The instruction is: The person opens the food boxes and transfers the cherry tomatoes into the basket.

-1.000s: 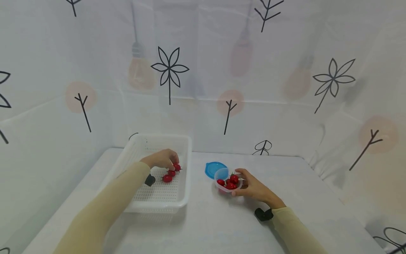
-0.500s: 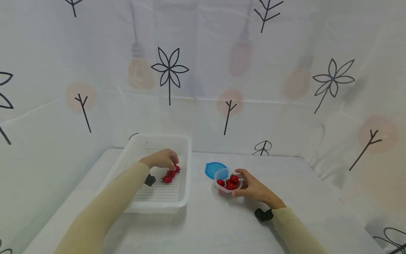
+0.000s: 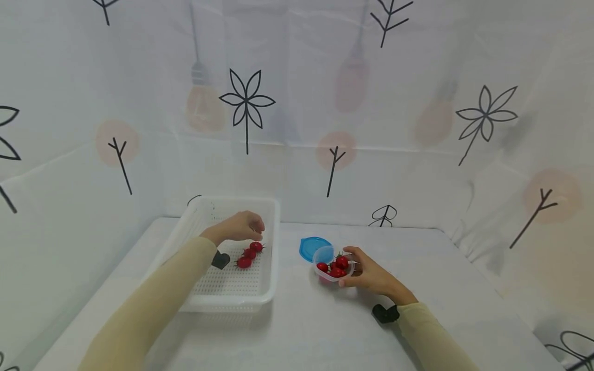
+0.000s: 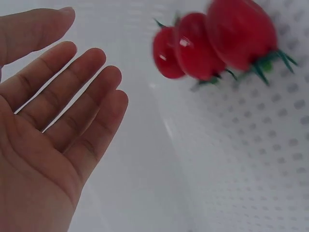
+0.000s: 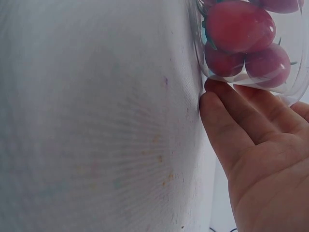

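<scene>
Three red cherry tomatoes [image 3: 249, 253] with green stems lie in a row in the white perforated basket [image 3: 229, 288]. Just above them is my left hand [image 3: 237, 226]. The left wrist view shows that hand [image 4: 58, 111] empty, fingers straight and slightly spread, apart from the tomatoes [image 4: 198, 46]. My right hand [image 3: 371, 273] grips a clear plastic container [image 3: 328, 279] from the right side, thumb in front and fingers behind. Several more cherry tomatoes [image 3: 337, 272] sit inside it. Up close, the right fingers [image 5: 241, 113] lie against the container's wall below the tomatoes [image 5: 241, 26].
Behind the container, a blue lid [image 3: 309, 249] lies flat on the white-covered table [image 3: 306, 330]. The basket's raised right wall [image 3: 276, 252] stands between the two hands. A patterned white sheet [image 3: 297, 103] hangs at the back and sides.
My left hand has let go of the farthest tomato and lifted a little away from it. That tomato now lies in line with the other two. The right hand and container stay put.
</scene>
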The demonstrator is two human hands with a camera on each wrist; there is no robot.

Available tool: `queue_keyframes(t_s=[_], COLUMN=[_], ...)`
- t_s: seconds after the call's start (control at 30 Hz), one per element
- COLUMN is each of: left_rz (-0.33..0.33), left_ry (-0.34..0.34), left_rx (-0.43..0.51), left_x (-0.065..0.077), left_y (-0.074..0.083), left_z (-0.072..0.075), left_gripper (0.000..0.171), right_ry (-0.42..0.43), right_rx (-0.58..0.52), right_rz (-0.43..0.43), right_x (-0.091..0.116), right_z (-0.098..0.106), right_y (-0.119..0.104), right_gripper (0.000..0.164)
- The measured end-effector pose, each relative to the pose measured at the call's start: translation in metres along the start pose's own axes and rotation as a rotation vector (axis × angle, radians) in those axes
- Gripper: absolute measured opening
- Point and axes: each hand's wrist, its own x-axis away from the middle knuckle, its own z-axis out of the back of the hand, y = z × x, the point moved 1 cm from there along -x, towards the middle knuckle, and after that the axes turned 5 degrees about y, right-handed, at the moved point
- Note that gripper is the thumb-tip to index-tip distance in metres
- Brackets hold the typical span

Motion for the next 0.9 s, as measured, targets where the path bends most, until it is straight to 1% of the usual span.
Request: queue_keyframes(t_s=[0.13, 0.27, 0.4, 0.5, 0.57, 0.63, 0.8, 0.9], left_rz=[-0.051, -0.104, -0.164, -0.210, -0.236, -0.247, -0.271, -0.298], left_ry=[0.030, 0.044, 0.055, 0.062, 0.061, 0.058, 0.021, 0.003], left_rx=[-0.009, -0.017, -0.003, 0.007, 0.006, 0.003, 0.001, 0.000], left_x=[0.000, -0.001, -0.003, -0.005, -0.006, -0.006, -0.005, -0.005], left_y=[0.015, 0.030, 0.040, 0.048, 0.054, 0.061, 0.081, 0.092], left_z=[0.001, 0.002, 0.002, 0.002, 0.000, -0.003, -0.011, -0.015], left_gripper=[0.017, 0.015, 0.013, 0.015, 0.016, 0.017, 0.014, 0.013], right_ry=[0.002, -0.004, -0.017, -0.016, -0.012, -0.007, -0.003, -0.003], right_rx=[0.001, -0.007, 0.009, 0.031, 0.033, 0.028, 0.026, 0.035], right_rz=[-0.002, -0.014, -0.001, 0.012, 0.012, 0.010, 0.001, -0.004], right_x=[-0.002, -0.001, 0.000, 0.000, 0.000, 0.000, 0.001, 0.000], right_z=[-0.001, 0.000, 0.000, 0.001, 0.001, 0.001, 0.000, 0.001], right_y=[0.000, -0.001, -0.003, -0.004, -0.003, -0.003, -0.003, -0.004], right_gripper=[0.099, 0.099, 0.098, 0.097, 0.097, 0.096, 0.097, 0.097])
